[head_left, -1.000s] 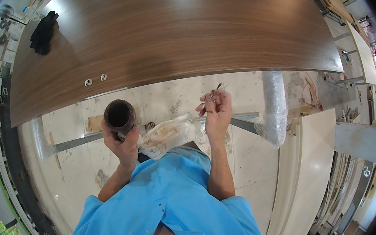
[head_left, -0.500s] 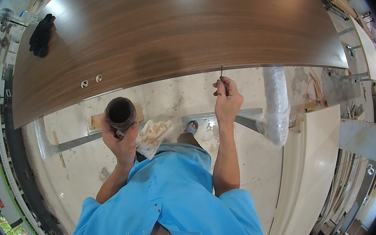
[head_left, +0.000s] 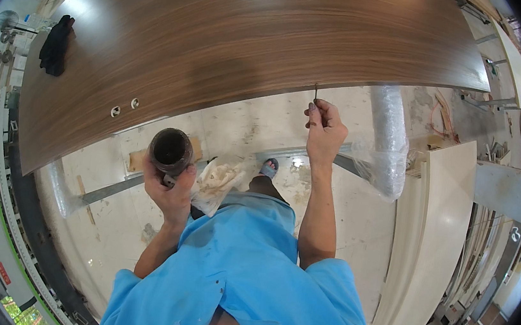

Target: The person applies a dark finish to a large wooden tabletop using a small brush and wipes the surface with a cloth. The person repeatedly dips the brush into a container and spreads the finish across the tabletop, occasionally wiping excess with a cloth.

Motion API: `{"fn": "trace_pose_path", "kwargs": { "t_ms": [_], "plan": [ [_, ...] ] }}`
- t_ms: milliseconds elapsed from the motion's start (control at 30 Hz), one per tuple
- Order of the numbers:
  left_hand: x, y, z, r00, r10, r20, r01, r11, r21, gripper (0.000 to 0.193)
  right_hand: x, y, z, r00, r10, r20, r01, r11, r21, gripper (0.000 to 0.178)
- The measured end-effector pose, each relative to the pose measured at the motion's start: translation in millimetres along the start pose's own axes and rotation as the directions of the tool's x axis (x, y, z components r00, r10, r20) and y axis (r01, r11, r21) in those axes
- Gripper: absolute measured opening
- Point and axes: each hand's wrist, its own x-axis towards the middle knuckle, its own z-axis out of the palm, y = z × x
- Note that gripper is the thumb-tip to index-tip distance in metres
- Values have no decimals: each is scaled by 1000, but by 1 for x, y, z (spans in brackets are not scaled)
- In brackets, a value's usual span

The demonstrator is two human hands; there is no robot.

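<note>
My left hand [head_left: 168,201] is wrapped around a dark, stained cup [head_left: 171,152], held upright below the panel's near edge. Its inside looks dark, and I cannot make out the contents. In my right hand [head_left: 327,131], fingers and thumb pinch a thin dark stick-like tool [head_left: 316,93], perhaps a fine brush; its tip is too small to tell. That tip meets the near edge of a large brown wood-grain panel [head_left: 256,27]. Something small shows under the cup by my left fingers, too hidden to name.
A black glove [head_left: 56,46] and two small round white pieces [head_left: 125,107] lie on the panel's left part. Bubble-wrapped supports [head_left: 386,138] stand beneath it. A whitish rag [head_left: 216,186] hangs at my waist. Pale boards [head_left: 436,227] are stacked at right.
My right hand has moved slightly right along the panel's near edge, the thin tool still pinched in it. My left hand keeps the cup in almost the same place.
</note>
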Motion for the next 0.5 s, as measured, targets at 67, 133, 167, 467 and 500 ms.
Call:
{"fn": "trace_pose_path", "kwargs": {
  "t_ms": [67, 133, 167, 467, 500],
  "plan": [
    [1, 0, 0, 1000, -11, -10, 11, 1000, -25, 38, -2, -1, 2, 1000, -6, 6, 6, 1000, 16, 16],
    [2, 0, -1, 1000, -15, -10, 15, 999, -32, 38, -4, -1, 4, 994, -71, 89, 75, 996, -48, 16],
    [3, 0, -1, 1000, -12, -8, 12, 1000, -22, 38, -4, -2, 5, 981, -85, 172, 100, 991, -83, 16],
    [3, 0, -3, 1000, 11, -2, -11, 1000, -15, 39, -7, -6, 10, 998, 13, 56, -10, 999, -44, 15],
    [4, 0, -3, 1000, 9, 1, -9, 1000, -15, 40, -10, -6, 13, 997, -21, 69, 24, 999, -45, 15]
  ]
}}
